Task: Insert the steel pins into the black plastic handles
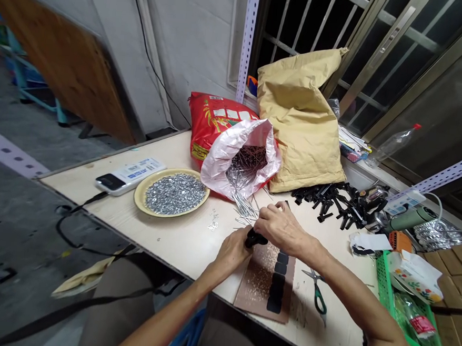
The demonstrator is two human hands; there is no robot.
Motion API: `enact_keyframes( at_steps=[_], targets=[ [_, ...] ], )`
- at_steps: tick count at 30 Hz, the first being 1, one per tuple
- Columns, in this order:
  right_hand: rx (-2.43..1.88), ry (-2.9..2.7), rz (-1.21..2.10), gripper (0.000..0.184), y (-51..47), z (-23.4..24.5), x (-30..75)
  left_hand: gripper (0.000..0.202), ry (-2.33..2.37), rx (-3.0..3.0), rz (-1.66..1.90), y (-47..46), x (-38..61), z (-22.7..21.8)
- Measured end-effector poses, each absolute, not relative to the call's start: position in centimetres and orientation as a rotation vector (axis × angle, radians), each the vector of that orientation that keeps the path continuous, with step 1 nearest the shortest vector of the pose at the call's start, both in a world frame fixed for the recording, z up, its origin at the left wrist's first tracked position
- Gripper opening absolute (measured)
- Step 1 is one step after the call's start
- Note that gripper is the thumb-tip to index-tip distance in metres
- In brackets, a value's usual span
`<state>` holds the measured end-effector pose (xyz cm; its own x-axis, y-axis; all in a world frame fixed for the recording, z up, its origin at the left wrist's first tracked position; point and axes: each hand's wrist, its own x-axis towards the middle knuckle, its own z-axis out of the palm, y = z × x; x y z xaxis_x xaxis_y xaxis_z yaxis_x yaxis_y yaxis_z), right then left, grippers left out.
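Observation:
My left hand (233,248) is closed around a small black plastic part (255,238) above the near side of the table. My right hand (280,226) meets it from the other side, its fingers bent and pinched at the same part; fingertips hide the exact grip. Beneath both hands lies a brown board (260,308) strewn with pale specks, with a row of black squares (277,284) along its right side. Thin metal rods (245,205) spill toward my hands from an open red bag (227,115) with a white lining. Similar-looking black parts (332,201) are heaped beyond my right hand.
A yellow plate (137,195) holds many small metal pieces. Left of it lies a white power bank (130,175) with a black cable. Green-handled scissors (319,295) lie right of the board. A tan paper sack (301,130) stands behind; a green basket (383,289) is at right.

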<state>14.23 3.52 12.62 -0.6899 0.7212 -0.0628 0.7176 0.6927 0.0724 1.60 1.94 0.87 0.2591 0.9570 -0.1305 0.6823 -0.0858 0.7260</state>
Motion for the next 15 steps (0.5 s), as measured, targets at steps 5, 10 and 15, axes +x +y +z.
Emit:
enact_keyframes(
  at_steps=[5,10,15],
  targets=[
    [1.752,3.166,-0.545,0.046,2.9,10.7,17.4,0.016,1.371,1.518,0.573,2.9,0.7,1.2],
    [2.268,2.601,-1.802,0.06,0.9,5.2,17.6,0.026,1.012,1.278,0.824,3.3,0.7,1.8],
    [2.469,2.194,-2.503,0.05,0.5,2.1,13.8,0.023,1.132,1.361,0.797,3.1,2.6,1.5]
  ],
)
